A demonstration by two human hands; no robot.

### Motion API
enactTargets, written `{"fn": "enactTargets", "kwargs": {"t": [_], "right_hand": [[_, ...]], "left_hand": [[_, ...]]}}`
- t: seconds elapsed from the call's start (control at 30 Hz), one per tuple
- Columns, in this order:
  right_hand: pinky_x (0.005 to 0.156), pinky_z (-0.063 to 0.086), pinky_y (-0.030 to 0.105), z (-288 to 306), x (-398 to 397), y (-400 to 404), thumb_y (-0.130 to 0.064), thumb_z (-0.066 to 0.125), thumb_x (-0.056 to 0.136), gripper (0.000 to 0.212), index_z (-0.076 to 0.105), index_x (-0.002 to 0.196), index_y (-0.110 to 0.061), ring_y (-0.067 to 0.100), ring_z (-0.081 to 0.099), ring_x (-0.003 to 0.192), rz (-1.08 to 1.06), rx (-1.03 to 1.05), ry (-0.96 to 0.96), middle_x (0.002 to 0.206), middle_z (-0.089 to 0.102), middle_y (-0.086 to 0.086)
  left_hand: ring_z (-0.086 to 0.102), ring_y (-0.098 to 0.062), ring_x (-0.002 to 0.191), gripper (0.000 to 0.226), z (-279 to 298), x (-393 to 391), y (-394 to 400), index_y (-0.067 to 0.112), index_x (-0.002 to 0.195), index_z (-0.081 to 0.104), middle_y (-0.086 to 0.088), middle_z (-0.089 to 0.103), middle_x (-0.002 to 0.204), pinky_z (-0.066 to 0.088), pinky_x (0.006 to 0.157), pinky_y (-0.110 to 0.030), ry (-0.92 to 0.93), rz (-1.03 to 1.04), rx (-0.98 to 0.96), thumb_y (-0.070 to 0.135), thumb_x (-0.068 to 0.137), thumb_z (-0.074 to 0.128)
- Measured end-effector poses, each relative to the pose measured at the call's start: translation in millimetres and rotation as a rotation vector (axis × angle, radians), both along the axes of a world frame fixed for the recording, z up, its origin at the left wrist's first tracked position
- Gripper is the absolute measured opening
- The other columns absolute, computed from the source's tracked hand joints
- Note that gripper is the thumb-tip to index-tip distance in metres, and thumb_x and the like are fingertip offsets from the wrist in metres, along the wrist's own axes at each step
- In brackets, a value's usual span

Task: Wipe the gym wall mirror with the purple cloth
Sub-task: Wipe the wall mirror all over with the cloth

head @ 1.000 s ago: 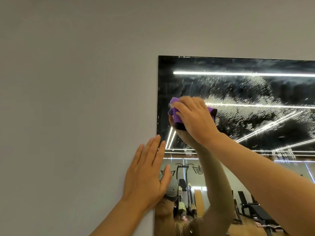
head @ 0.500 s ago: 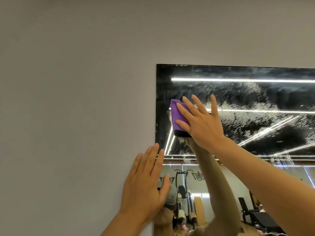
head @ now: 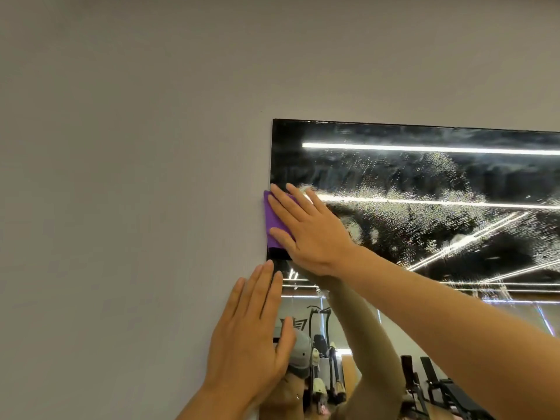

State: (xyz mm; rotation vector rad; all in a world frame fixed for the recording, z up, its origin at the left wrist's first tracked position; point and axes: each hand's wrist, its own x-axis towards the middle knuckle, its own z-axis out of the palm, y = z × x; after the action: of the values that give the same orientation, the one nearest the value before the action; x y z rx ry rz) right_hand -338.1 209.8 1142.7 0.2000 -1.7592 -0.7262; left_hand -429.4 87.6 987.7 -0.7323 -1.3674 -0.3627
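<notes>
We see first the grey wall [head: 121, 177], which fills the whole left and top part of the view. On it hangs the wall mirror [head: 424, 183]; its upper left corner is visible and its right side goes out of the view. The upper part of the glass is covered with small droplets and wet smears [head: 394, 201], and long bright light strips are reflected across it. Lower in the glass we can see reflected gym machines and benches, and also a reflected arm.

Our right arm comes from the lower right corner and reaches up to the left edge of the mirror. Our right hand [head: 309, 228] lies flat with straight, slightly spread fingers and presses the purple cloth [head: 272, 221] against the glass. The cloth is at the left edge of the mirror, a little below the upper corner; its left side goes slightly over the edge onto the wall. Most of the cloth is hidden under the fingers, and a dark strip shows at its bottom end.

Our left hand [head: 248, 344] is below, also flat and with straight fingers together. It rests across the mirror's left edge, partly on the wall and partly on the glass, and it holds nothing. The two hands are near, not touching.
</notes>
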Motion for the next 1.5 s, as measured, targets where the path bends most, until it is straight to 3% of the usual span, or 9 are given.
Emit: {"fn": "enactTargets", "kwargs": {"t": [0.2,0.3,0.43,0.7,0.9,1.13,1.2,1.37,1.5], "right_hand": [[0.118,-0.024,0.045,41,-1,2,-0.055,-0.008,0.093,0.083,0.011,0.161,-0.011,0.017,-0.010,0.155,-0.068,-0.161,0.283,0.170,-0.004,0.000],[0.122,-0.009,0.040,42,-5,-1,-0.040,0.007,0.104,0.068,0.040,0.151,-0.003,0.020,0.015,0.155,-0.016,-0.073,0.280,0.167,0.019,0.007],[0.121,-0.003,0.025,33,-2,8,-0.028,0.023,0.110,0.051,0.029,0.157,-0.011,0.019,0.019,0.154,0.121,0.009,0.107,0.165,0.023,0.008],[0.124,-0.012,0.033,33,13,29,-0.065,0.013,0.093,0.083,0.012,0.162,-0.019,0.014,0.007,0.155,0.087,-0.018,0.068,0.167,0.020,0.000],[0.113,-0.024,0.061,49,12,22,-0.085,-0.012,0.072,0.100,0.000,0.160,-0.039,0.025,-0.010,0.155,-0.210,-0.160,0.221,0.170,-0.006,-0.002],[0.117,-0.002,0.011,64,27,41,-0.040,0.019,0.107,0.057,0.027,0.158,-0.015,0.013,0.016,0.154,0.270,-0.182,-0.022,0.166,0.023,0.002],[0.118,-0.001,0.014,68,28,50,-0.025,0.031,0.110,0.046,0.040,0.153,-0.013,0.017,0.021,0.153,0.248,-0.080,0.035,0.164,0.028,0.004],[0.098,0.034,0.040,59,17,57,-0.018,0.063,0.093,0.011,0.074,0.093,-0.015,0.025,0.058,0.100,0.186,0.246,0.610,0.113,0.069,0.006],[0.076,0.038,0.032,50,10,55,-0.001,0.075,0.081,0.010,0.069,0.086,-0.008,0.027,0.060,0.074,0.143,0.275,0.555,0.084,0.065,0.006]], "left_hand": [[0.036,-0.022,0.146,0.067,-1,2,6,0.008,0.151,0.040,-0.009,0.040,0.158,0.022,0.114,-0.035,-0.025,0.056,0.015,0.049,0.098,0.035],[0.030,-0.018,0.146,0.065,0,1,6,0.009,0.152,0.036,-0.008,0.038,0.158,0.021,0.114,-0.034,-0.029,0.038,0.032,0.049,0.103,0.026],[0.033,-0.019,0.146,0.064,-2,1,5,0.010,0.154,0.034,-0.007,0.037,0.160,0.026,0.112,-0.036,-0.029,0.011,0.023,0.049,0.105,0.021],[0.026,-0.018,0.149,0.066,-1,1,1,0.008,0.154,0.036,-0.007,0.034,0.161,0.020,0.116,-0.034,-0.006,-0.010,0.013,0.048,0.102,0.030],[0.025,-0.017,0.149,0.066,-1,2,0,0.010,0.155,0.033,-0.006,0.032,0.163,0.018,0.117,-0.034,-0.023,0.007,0.003,0.049,0.102,0.030],[0.027,-0.018,0.150,0.067,-1,4,-3,0.008,0.155,0.033,-0.006,0.031,0.163,0.019,0.118,-0.034,-0.031,0.018,-0.018,0.050,0.106,0.017],[0.026,-0.018,0.150,0.069,-1,3,-4,0.008,0.156,0.031,-0.007,0.030,0.164,0.019,0.118,-0.034,-0.037,0.017,-0.030,0.051,0.106,0.013],[0.024,-0.017,0.151,0.069,-1,5,-3,0.007,0.156,0.031,-0.007,0.028,0.165,0.013,0.121,-0.032,-0.049,0.029,-0.038,0.050,0.106,0.014],[0.023,-0.017,0.151,0.065,-2,4,-3,0.007,0.156,0.030,-0.007,0.029,0.164,0.011,0.122,-0.030,-0.037,0.055,-0.026,0.047,0.105,0.021]]}}
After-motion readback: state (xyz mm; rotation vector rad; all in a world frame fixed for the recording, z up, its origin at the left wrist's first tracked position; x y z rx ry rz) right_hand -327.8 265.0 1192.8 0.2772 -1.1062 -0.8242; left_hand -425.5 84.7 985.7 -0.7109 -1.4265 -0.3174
